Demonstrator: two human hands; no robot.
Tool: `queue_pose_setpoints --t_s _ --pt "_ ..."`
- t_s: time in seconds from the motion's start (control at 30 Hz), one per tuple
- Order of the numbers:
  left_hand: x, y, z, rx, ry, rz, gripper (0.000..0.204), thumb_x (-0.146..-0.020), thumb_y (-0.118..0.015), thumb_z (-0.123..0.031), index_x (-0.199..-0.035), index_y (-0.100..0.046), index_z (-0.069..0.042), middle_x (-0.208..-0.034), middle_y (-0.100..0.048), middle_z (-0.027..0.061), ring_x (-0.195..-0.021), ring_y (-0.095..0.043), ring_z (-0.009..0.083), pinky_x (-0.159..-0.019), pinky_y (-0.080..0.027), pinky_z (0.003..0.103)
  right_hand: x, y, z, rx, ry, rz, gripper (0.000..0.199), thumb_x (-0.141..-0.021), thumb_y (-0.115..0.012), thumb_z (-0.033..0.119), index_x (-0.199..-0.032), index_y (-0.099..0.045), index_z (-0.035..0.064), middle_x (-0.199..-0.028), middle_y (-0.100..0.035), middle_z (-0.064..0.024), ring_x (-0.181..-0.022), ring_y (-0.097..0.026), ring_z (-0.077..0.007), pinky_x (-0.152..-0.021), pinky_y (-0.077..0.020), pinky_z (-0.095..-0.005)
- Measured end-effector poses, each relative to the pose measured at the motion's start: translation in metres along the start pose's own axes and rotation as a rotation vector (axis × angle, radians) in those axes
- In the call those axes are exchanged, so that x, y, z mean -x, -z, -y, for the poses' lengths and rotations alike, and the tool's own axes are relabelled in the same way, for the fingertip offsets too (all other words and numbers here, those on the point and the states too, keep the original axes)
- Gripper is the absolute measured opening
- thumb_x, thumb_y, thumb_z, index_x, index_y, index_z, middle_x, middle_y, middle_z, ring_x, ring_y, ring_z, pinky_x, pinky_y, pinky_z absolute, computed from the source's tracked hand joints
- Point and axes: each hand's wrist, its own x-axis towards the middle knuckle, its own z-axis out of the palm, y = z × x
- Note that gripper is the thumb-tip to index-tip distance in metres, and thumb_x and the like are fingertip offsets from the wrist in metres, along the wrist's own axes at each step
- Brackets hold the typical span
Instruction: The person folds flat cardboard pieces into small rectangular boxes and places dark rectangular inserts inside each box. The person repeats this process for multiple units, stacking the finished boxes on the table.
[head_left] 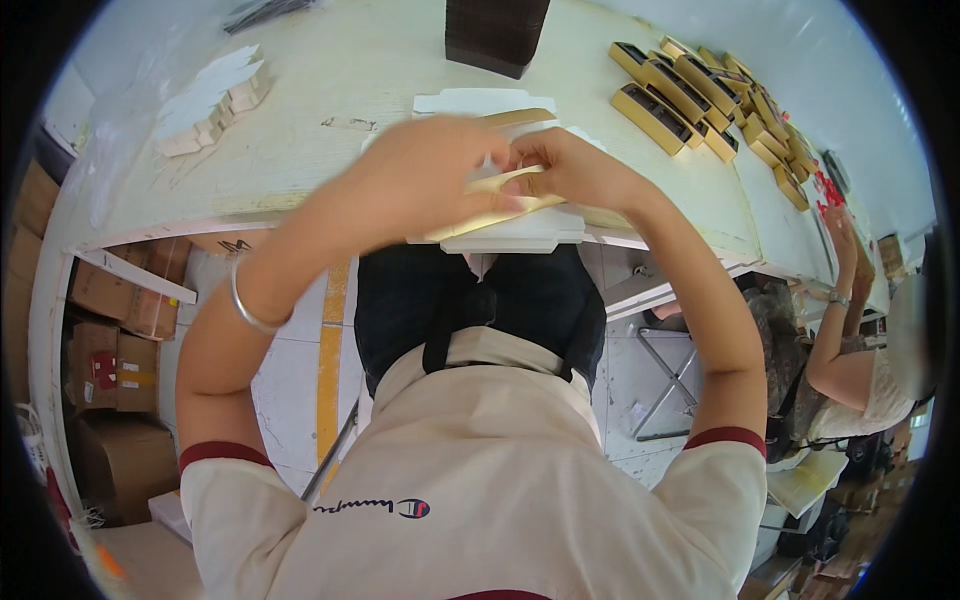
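Both hands, left hand [425,170] and right hand [570,170], pinch a gold card piece [505,185] above the white tray [510,235] at the desk [330,120] edge; uneven grip could crease it.

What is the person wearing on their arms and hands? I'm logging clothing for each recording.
Both hands are bare, with no gloves: left hand, right hand. The left wrist carries a thin silver bangle. The forearms are uncovered. The short cream sleeves end in dark red cuffs above the elbows. No ring can be made out; the hands are blurred.
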Motion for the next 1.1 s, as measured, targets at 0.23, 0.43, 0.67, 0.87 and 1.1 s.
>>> queue_pose_setpoints --t_s 0.23,0.43,0.67,0.87,1.1 --pt "0.024 -0.035 0.007 -0.180 -0.198 -0.148 0.031 -0.073 -0.072 -0.025 -0.092 -0.061 -0.003 -0.090 -0.055 0.0076 -0.085 -0.055 0.0251 -0.074 -0.047 0.035 0.002 0.003 -0.011 -0.044 0.139 -0.081 0.012 -0.085 -0.064 0.010 -0.092 -0.054 0.0073 -0.072 -0.047 0.0040 -0.061 -0.038 -0.0050 -0.053 -0.0291 -0.0223" --pt "0.020 -0.035 0.011 -0.129 -0.248 -0.240 0.023 -0.078 -0.068 -0.017 -0.094 -0.062 -0.002 -0.090 -0.055 0.0076 -0.085 -0.055 0.0249 -0.073 -0.047 0.035 0.004 0.016 0.000 -0.297 -0.140 -0.007 0.007 -0.088 -0.060 0.009 -0.092 -0.056 0.0074 -0.085 -0.051 0.0050 -0.069 -0.045 -0.0025 -0.056 -0.0362 -0.0174" --pt "0.017 -0.044 0.022 -0.053 -0.171 -0.260 0.012 -0.082 -0.062 -0.012 -0.088 -0.064 -0.001 -0.081 -0.056 0.0099 -0.077 -0.057 0.0273 -0.068 -0.047 0.036 0.018 0.001 0.004 0.465 0.574 -0.344 0.011 -0.083 -0.064 0.013 -0.087 -0.062 0.0027 -0.083 -0.057 -0.0067 -0.074 -0.055 -0.0217 -0.066 -0.0445 -0.0317" --pt "-0.001 -0.049 0.033 -0.055 -0.036 -0.189 0.015 -0.086 -0.057 -0.015 -0.085 -0.064 -0.002 -0.082 -0.059 0.0115 -0.077 -0.058 0.0312 -0.069 -0.046 0.039 0.008 -0.003 -0.005 0.521 0.366 -0.166 0.013 -0.083 -0.061 0.011 -0.090 -0.062 -0.0008 -0.078 -0.058 -0.0157 -0.074 -0.055 -0.0315 -0.068 -0.0444 -0.0362" --pt "-0.008 -0.020 0.022 -0.257 -0.033 -0.317 0.019 -0.087 -0.057 -0.019 -0.092 -0.064 -0.002 -0.091 -0.063 0.0112 -0.087 -0.057 0.0286 -0.073 -0.046 0.037 -0.013 0.014 0.009 0.539 0.208 0.050 0.013 -0.082 -0.060 0.009 -0.084 -0.060 -0.0033 -0.078 -0.061 -0.0188 -0.073 -0.055 -0.0346 -0.067 -0.0434 -0.0390"
